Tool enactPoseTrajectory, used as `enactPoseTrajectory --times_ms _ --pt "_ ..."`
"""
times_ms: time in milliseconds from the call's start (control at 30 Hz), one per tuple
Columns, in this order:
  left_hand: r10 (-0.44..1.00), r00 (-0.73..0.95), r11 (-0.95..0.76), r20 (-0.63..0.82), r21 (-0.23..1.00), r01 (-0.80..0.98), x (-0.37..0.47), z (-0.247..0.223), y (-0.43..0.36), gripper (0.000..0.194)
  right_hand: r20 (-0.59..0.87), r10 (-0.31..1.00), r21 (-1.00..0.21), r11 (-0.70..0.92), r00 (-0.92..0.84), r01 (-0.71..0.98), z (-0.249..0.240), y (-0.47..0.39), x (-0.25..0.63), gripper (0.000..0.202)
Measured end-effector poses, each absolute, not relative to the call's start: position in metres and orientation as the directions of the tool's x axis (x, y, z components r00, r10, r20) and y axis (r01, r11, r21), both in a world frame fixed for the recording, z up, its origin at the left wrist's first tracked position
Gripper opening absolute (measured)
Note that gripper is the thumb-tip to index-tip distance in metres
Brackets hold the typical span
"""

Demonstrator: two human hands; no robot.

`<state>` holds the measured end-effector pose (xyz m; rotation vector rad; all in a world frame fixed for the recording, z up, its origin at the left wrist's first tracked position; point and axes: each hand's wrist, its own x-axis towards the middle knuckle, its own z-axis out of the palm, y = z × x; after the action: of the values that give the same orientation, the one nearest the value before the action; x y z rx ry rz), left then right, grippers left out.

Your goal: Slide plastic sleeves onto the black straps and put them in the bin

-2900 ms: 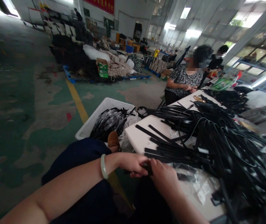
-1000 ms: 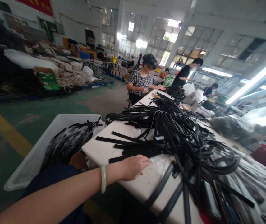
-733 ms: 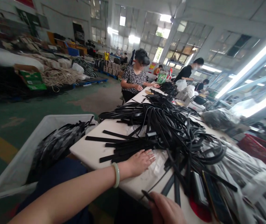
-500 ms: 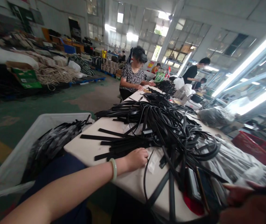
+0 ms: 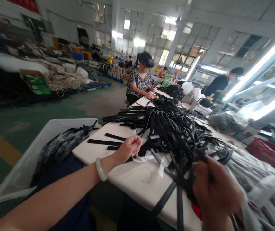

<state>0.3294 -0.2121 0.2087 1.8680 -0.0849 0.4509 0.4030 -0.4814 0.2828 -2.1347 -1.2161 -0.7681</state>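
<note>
My left hand (image 5: 128,148), with a pale green bangle (image 5: 101,169) on its wrist, is closed at the near side of the table. Its fingertips pinch thin clear plastic film (image 5: 146,157). A large tangle of black straps (image 5: 168,128) lies just beyond, with several flat strap ends (image 5: 101,142) sticking out left. My right hand (image 5: 216,186) is blurred by motion, its fingers curled at the right side of the straps. Something dark shows at its fingertips, too smeared to name. Under that hand a bit of a red thing (image 5: 197,210) shows.
At left stands a white plastic bin (image 5: 53,123) holding dark straps. The pale table (image 5: 137,179) runs forward to a seated co-worker (image 5: 141,78). Plastic-wrapped bundles (image 5: 260,179) and a red crate (image 5: 270,155) are at right. Another person (image 5: 220,85) bends farther back.
My left hand has moved left and up with the film. My right hand has come from the lower right corner to the straps, covering the phone-like things there. The thin dark cord by my left hand is gone.
</note>
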Motion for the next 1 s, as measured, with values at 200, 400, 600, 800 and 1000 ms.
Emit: enactPoseTrajectory --times_ms 200,400,600,800,1000 --pt "0.119 0.991 0.165 0.054 0.984 -0.073 0.261 0.228 -0.172 0.046 0.498 0.797 -0.259 -0.239 0.341 0.936 0.231 -0.394 0.394 0.027" --pt "0.147 0.986 0.174 -0.084 0.983 0.058 0.199 0.205 -0.152 0.037 0.312 0.917 -0.441 -0.09 0.247 0.893 0.229 -0.355 0.367 0.028" --pt "0.256 0.94 0.127 -0.224 0.972 0.197 0.162 0.185 -0.131 0.044 0.076 0.988 -0.57 -0.068 0.135 0.819 0.237 -0.316 0.336 0.029" --pt "0.217 0.947 0.19 -0.236 0.962 0.196 0.155 0.179 -0.12 0.039 -0.039 0.985 -0.679 -0.151 0.17 0.718 0.231 -0.291 0.323 0.032" --pt "0.14 0.954 0.144 -0.264 0.959 0.244 0.157 0.184 -0.119 0.029 -0.102 0.979 -0.772 -0.191 0.178 0.606 0.234 -0.285 0.321 0.035"
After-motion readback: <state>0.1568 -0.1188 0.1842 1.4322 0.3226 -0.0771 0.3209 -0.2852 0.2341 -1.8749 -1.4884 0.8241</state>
